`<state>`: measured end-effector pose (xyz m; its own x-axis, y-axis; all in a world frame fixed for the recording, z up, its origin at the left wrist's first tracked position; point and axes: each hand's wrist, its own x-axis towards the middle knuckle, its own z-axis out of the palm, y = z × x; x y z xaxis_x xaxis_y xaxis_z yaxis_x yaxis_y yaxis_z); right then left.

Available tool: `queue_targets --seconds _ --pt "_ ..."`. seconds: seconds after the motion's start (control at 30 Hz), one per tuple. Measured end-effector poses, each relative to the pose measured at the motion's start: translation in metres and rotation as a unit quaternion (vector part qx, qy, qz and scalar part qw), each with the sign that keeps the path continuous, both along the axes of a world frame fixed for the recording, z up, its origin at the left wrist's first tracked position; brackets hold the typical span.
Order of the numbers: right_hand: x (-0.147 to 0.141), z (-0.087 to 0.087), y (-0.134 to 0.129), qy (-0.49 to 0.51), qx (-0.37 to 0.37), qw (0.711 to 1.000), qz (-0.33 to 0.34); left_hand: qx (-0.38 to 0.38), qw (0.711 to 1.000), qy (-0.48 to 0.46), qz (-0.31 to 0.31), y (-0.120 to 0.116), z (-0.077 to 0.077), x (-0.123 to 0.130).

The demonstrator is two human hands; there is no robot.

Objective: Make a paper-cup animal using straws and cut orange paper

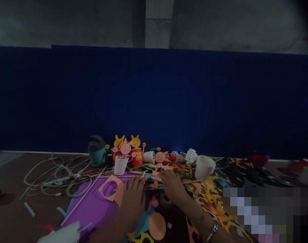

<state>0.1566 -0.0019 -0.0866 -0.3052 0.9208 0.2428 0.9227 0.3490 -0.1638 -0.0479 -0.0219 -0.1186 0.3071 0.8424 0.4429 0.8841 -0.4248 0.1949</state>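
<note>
A dark blue wall [154, 98] rises behind a brown floor [9, 172] strewn with craft scraps. In the head view, the left hand [133, 195] and right hand [171, 185] lie curved, fingers down, slightly apart, at either end of a thin white straw [155, 178]; whether they pinch it cannot be told. Purple paper [93, 206] with an orange cut-out ring [119, 194] lies at their 9 o'clock. Red paper cups with animal faces [137, 157] stand at 12 o'clock, a white cup [204, 167] at 2 o'clock, and tangled white cables [55, 175] at 10 o'clock.
</note>
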Motion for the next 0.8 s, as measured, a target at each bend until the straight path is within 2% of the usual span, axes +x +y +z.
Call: queue_targets --seconds 0.1,0.2,0.37,0.53,0.8 --pt "-0.004 0.010 0.012 -0.012 0.022 0.999 -0.027 -0.025 1.000 0.003 -0.004 -0.001 0.002 0.001" --pt "-0.013 0.017 0.038 -0.049 0.011 0.998 -0.027 -0.023 1.000 0.000 0.001 -0.002 0.003 0.002" --pt "-0.032 0.014 0.075 -0.073 -0.006 0.997 -0.036 -0.014 1.000 -0.016 -0.003 -0.001 -0.002 0.000" --pt "-0.037 0.009 0.083 -0.078 -0.005 0.995 -0.067 -0.006 1.000 -0.026 0.000 0.002 -0.008 -0.001" --pt "-0.035 0.009 0.088 -0.086 0.001 0.993 -0.080 0.000 0.999 -0.041 -0.003 0.001 -0.004 0.000"
